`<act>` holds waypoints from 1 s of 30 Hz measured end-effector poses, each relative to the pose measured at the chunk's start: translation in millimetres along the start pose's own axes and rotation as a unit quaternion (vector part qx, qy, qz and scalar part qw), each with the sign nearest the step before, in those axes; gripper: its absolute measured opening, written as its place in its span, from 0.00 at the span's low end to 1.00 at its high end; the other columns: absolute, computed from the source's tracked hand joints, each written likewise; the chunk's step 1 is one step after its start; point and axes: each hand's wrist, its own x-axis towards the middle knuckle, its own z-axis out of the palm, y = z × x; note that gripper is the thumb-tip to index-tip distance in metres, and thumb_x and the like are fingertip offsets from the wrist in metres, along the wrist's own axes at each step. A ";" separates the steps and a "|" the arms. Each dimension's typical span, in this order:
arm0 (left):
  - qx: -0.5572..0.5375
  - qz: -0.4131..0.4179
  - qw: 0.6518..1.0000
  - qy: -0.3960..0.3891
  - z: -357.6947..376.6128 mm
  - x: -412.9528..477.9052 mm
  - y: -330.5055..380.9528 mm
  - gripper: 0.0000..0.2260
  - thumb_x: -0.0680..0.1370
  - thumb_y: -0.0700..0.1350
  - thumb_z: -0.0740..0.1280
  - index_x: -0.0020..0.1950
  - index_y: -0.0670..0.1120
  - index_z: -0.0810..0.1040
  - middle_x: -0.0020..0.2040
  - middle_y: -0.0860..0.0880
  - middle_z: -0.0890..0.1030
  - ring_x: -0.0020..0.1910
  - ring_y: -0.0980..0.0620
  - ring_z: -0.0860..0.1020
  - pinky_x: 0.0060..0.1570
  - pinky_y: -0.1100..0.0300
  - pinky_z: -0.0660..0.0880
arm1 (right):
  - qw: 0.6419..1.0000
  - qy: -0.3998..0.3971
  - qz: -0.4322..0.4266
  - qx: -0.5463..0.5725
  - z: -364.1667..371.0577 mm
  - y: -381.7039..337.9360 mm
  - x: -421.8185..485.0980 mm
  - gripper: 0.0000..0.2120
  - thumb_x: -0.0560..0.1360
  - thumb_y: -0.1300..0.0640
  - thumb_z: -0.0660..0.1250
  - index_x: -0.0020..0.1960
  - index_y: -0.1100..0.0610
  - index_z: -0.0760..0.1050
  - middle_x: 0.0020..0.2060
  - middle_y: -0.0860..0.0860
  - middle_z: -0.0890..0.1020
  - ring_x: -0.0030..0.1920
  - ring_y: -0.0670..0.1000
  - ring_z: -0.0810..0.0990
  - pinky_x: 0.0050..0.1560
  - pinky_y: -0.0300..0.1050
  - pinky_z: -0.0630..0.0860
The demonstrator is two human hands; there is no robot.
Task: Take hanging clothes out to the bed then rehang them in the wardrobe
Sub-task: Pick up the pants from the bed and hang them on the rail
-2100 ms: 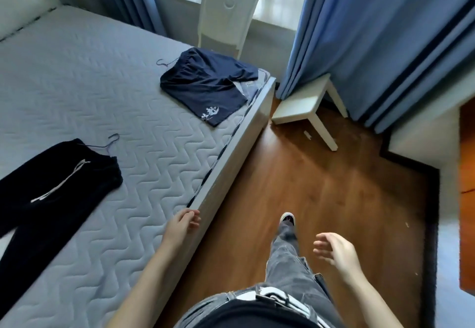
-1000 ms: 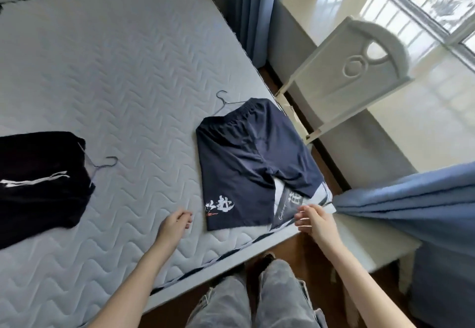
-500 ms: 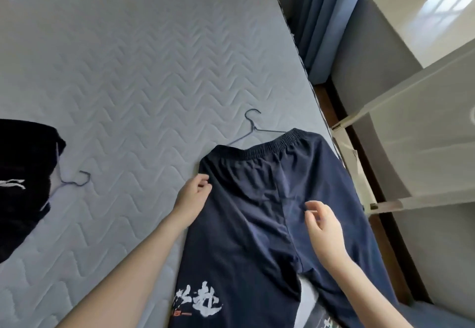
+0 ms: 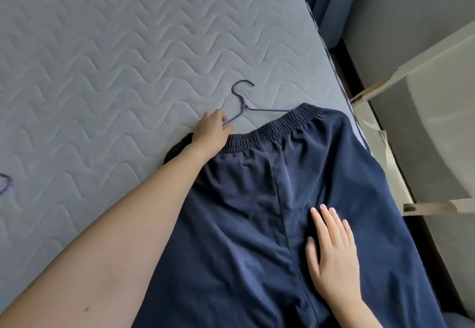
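1. Since half a second ago, the left hand (image 4: 212, 132) has been moved up from the corner of the waistband to the wire hanger (image 4: 246, 108), and the right hand (image 4: 332, 248) has been lowered flat onto the cloth.
2. One arm of the hanger is pinched between the fingers of the left hand, just beside the elastic waistband.
3. The hanger's hook is seen lying on the mattress (image 4: 102, 58), pointing away from the shorts; its other arm is hidden under the waistband.
4. The navy shorts (image 4: 257, 212) are spread on the bed near its right edge, waistband away from the camera.
5. The right hand is laid open, fingers spread, palm down on the middle of the shorts beside the centre seam.
6. A white chair (image 4: 411, 127) is seen beyond the bed edge on the right, with a blue curtain (image 4: 326, 1) at the top.
7. Part of a second hanger hook (image 4: 5, 184) is seen at the left edge of the view.
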 end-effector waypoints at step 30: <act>-0.436 -0.140 0.884 0.087 -364.0 -557.5 99.0 0.15 0.81 0.45 0.59 0.35 0.43 0.68 0.25 0.53 0.57 0.24 0.54 0.54 0.24 0.62 0.52 | 0.771 -0.142 0.287 0.551 -397.4 -183.6 -164.9 0.15 0.82 0.62 0.56 0.47 0.69 0.78 0.36 0.60 0.83 0.37 0.55 0.81 0.38 0.41 0.78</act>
